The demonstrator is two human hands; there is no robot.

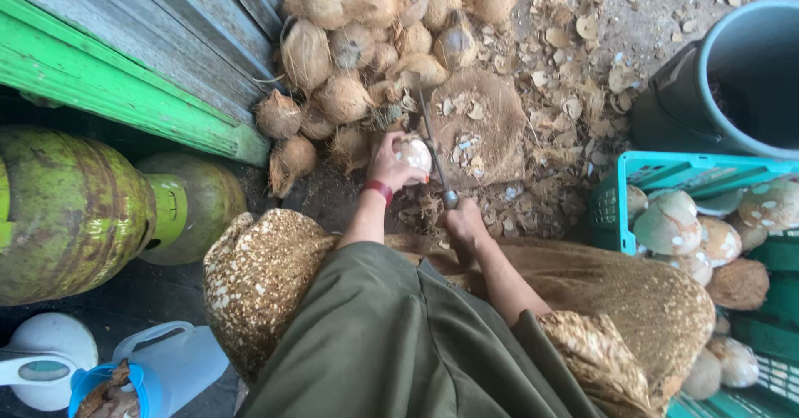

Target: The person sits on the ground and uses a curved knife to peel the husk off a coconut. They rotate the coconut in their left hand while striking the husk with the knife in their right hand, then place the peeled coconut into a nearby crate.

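Nearest, an olive-green skirt (391, 335) over the lap, with spotted brown cloth (258, 276) bunched on both sides. Near left on the floor, a white jug (179, 360) and a blue-rimmed container (104, 389), beside a pale kettle-like vessel (42, 360). Just beyond on the left, two green gas cylinders (75, 210) lying on their sides, rust-streaked. Near right, a teal plastic crate (657, 172) holding peeled pale coconuts (670, 222) and one still brown. In the middle, left hand (391, 164) with a red wristband, grip wrapped around a partly peeled coconut (414, 153), white flesh showing, held just above the ground beside a round fibrous wooden block (483, 122). Right hand (462, 222) just nearer and to the right, grip clenched on the handle of a long knife (433, 147), blade running up past the coconut's right side, touching or very near it. Shell chips and husk scraps (574, 85) scattered across the dirt around the block and to the right. Farther back, a heap of brown hairy coconuts (366, 27) piled against a grey plank wall with a green-painted beam (116, 85) at far left. Far right, a dark blue-grey bucket (732, 77), insides in shadow.
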